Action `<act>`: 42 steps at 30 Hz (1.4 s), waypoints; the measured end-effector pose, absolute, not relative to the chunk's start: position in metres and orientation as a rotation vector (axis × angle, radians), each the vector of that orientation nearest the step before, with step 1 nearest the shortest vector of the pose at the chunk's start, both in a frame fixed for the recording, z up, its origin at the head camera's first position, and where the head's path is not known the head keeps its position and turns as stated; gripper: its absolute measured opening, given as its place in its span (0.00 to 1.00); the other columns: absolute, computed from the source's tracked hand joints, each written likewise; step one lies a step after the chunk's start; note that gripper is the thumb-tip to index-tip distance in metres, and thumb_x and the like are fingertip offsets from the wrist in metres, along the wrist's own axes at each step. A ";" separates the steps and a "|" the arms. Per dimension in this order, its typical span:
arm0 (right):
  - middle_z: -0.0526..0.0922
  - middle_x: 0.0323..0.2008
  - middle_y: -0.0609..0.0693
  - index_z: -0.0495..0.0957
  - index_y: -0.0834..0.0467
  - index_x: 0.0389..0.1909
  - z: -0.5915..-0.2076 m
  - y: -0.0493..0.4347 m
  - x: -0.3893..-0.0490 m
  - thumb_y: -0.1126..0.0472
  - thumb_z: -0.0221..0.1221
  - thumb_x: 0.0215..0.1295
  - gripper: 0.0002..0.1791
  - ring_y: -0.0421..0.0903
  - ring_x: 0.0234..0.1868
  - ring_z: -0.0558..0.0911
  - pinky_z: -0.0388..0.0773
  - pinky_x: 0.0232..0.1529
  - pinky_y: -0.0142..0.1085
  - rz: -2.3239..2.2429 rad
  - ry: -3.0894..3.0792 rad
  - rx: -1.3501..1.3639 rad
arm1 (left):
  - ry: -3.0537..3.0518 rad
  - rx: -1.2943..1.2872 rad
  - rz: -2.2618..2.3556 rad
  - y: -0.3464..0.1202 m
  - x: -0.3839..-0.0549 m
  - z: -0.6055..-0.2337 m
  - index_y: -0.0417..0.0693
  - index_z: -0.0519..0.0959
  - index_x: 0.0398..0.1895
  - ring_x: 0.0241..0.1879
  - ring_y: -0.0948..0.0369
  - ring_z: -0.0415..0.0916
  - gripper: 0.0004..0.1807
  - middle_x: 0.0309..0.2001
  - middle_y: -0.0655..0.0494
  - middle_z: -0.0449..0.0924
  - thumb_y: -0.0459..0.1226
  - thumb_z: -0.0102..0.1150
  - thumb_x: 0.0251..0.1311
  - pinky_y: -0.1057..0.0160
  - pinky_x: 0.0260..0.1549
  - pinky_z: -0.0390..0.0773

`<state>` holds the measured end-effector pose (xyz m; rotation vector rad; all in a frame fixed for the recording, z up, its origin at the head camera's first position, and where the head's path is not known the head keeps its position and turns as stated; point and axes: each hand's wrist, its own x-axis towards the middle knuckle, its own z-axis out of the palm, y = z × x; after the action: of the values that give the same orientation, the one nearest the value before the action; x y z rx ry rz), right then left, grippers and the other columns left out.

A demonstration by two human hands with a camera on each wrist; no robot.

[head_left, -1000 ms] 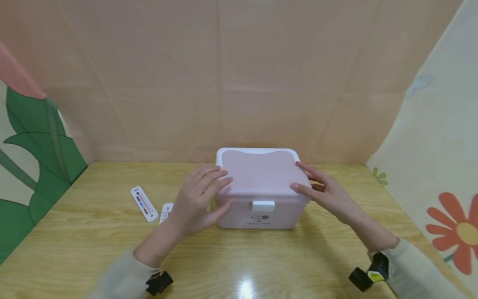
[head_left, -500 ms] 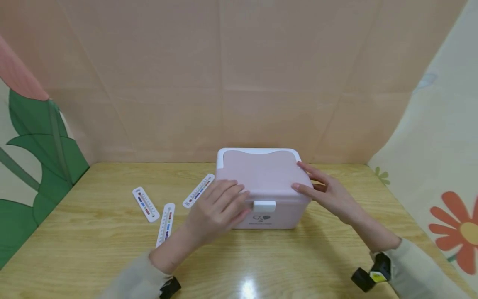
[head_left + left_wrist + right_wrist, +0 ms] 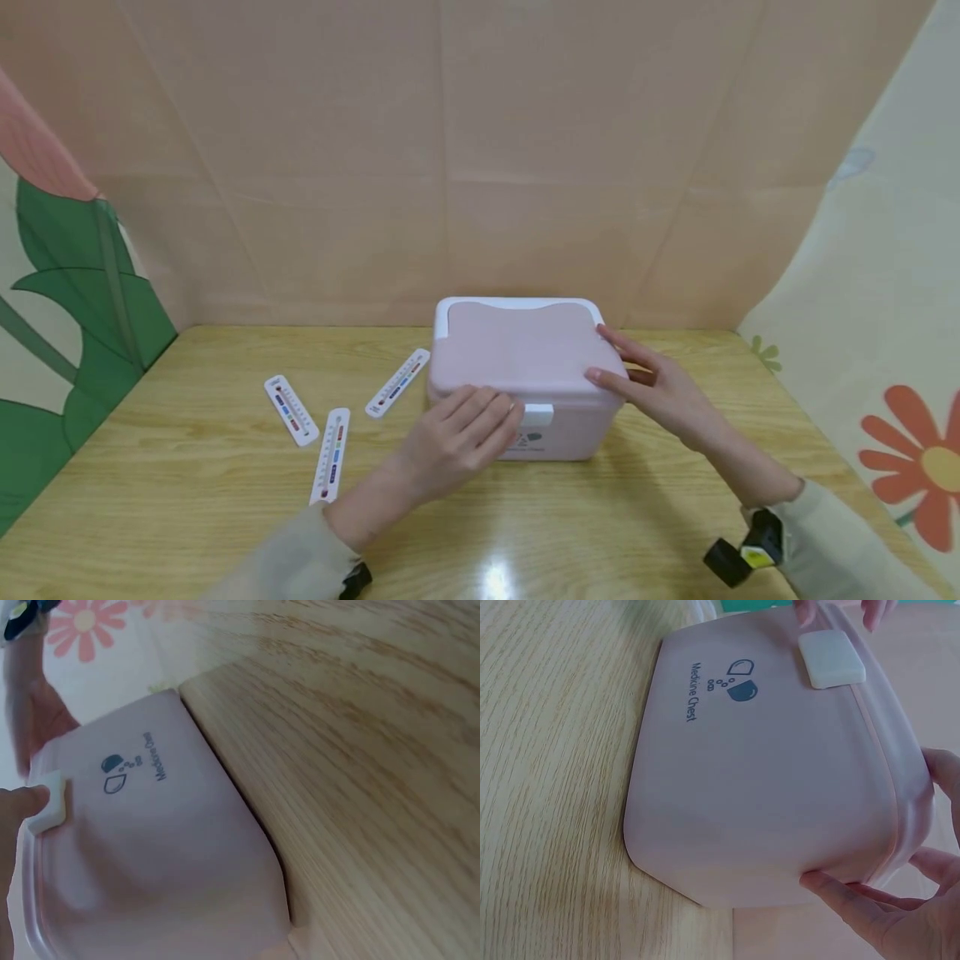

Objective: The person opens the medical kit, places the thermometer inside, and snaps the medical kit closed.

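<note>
A pale pink medicine chest (image 3: 525, 346) with a white-edged lid stands on the wooden table, lid down. On its front are a white latch (image 3: 832, 658) and a printed capsule logo with the words "Medicine Chest". My left hand (image 3: 461, 433) is at the front, fingers curled by the lid's edge; a fingertip rests on the latch in the left wrist view. My right hand (image 3: 667, 392) holds the chest's right end, thumb on the lid and the other fingers against the side. In the right wrist view, left fingertips (image 3: 806, 611) show at the latch's end.
Three white thermometer strips lie left of the chest: one thermometer (image 3: 291, 410) at the far left, another thermometer (image 3: 330, 454) near the left wrist, and a third thermometer (image 3: 397, 383) beside the chest. A tan backdrop (image 3: 442, 167) hangs behind the wooden table (image 3: 187, 483).
My left hand has moved right along the chest's front from its left side to the latch, its fingers curling in. More of the thermometers shows now. The right hand has stayed in place.
</note>
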<state>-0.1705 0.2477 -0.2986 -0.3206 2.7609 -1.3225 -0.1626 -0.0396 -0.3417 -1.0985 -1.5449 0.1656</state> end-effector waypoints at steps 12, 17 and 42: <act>0.55 0.72 0.62 0.53 0.45 0.74 -0.301 0.248 -0.169 0.48 0.58 0.66 0.38 0.65 0.63 0.70 0.78 0.53 0.50 -1.369 2.764 -0.293 | -1.630 -1.088 0.288 -0.028 -0.165 -0.349 0.44 0.76 0.50 0.48 0.59 0.73 0.16 0.47 0.54 0.77 0.33 0.40 0.65 0.64 0.51 0.74; 0.56 0.72 0.62 0.54 0.45 0.74 -0.301 0.248 -0.169 0.48 0.58 0.66 0.38 0.65 0.63 0.71 0.78 0.53 0.50 -1.370 2.770 -0.299 | -1.627 -1.082 0.288 -0.025 -0.166 -0.350 0.43 0.76 0.48 0.46 0.59 0.73 0.15 0.46 0.54 0.77 0.32 0.39 0.65 0.65 0.50 0.74; 0.55 0.73 0.63 0.53 0.44 0.74 -0.301 0.247 -0.171 0.46 0.57 0.67 0.38 0.67 0.63 0.70 0.77 0.53 0.54 -1.325 2.787 -0.290 | -1.604 -1.084 0.191 -0.018 -0.163 -0.343 0.38 0.82 0.38 0.40 0.59 0.78 0.15 0.38 0.51 0.82 0.25 0.42 0.62 0.67 0.48 0.78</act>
<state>-0.1706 0.2466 -0.3006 -0.2902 2.7872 -1.3250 -0.1633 -0.0180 -0.3433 -1.0843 -1.6036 0.1912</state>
